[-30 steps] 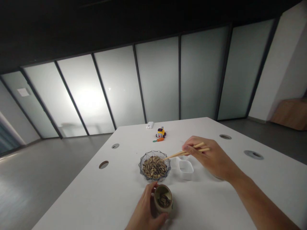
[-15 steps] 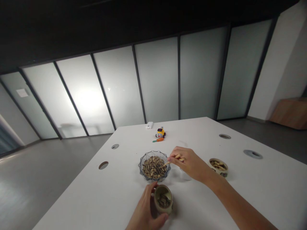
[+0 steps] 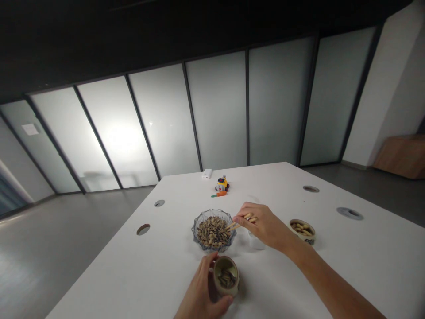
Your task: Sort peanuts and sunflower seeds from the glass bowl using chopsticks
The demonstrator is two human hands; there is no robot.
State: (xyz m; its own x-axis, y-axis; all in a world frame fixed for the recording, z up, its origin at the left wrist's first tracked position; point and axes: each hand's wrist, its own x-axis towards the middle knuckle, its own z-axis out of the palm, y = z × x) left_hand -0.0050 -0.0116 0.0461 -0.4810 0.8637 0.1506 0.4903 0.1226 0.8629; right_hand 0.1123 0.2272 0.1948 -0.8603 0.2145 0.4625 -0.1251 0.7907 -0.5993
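Right hand drawn in from over the white tub toward the glass bowl, now hovering at its right rim. Chopsticks tipped down, ends now dipping among the sunflower seeds. Peanut cup at the right uncovered, hidden 1 second back behind that hand.

Left hand curled, thumb and fingers wrapped in a grip; right hand outstretched, fingertips pinched.
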